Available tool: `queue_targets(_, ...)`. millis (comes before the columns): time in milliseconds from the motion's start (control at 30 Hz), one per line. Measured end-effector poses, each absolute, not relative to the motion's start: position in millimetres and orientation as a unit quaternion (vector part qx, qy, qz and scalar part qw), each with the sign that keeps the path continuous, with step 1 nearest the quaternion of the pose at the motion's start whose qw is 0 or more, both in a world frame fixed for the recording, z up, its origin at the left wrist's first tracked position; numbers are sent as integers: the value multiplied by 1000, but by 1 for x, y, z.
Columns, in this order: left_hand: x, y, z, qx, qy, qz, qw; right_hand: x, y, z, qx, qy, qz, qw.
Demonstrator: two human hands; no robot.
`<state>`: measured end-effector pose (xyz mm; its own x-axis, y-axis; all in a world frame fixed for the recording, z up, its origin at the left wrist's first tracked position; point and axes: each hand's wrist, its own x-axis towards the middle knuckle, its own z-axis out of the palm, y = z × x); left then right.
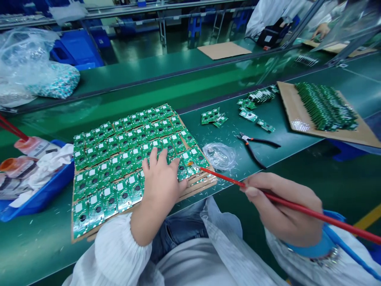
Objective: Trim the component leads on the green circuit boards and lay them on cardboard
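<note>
Several rows of green circuit boards (pixel 116 161) lie on a cardboard sheet (pixel 195 186) at the bench edge. My left hand (pixel 160 178) rests on the front rows with its fingers spread. Between the thumb and fingers of my right hand (pixel 282 206) is a thin red-handled brush (pixel 223 176). Its yellowish tip touches or hovers just over a board near the right end of the front row; which one I cannot tell. A blue band and a beaded bracelet circle my right wrist. Some boards under my left hand are hidden.
Cutting pliers (pixel 257 145) and a clear plastic coil or bag (pixel 219 156) lie right of the boards. Loose boards (pixel 248 114) sit behind; stacked boards (pixel 324 105) stand on cardboard at right. A blue tray (pixel 41 198) with bottles is at left. A co-worker's hand (pixel 321 31) shows far right.
</note>
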<state>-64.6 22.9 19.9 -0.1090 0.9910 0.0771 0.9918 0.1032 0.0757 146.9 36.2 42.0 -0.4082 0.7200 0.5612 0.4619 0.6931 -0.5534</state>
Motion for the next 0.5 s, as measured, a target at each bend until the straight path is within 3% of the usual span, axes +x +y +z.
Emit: queue_targets(500,-50,38,20,-680,-731,-47,14,152,40,46,-325,-851,173,374)
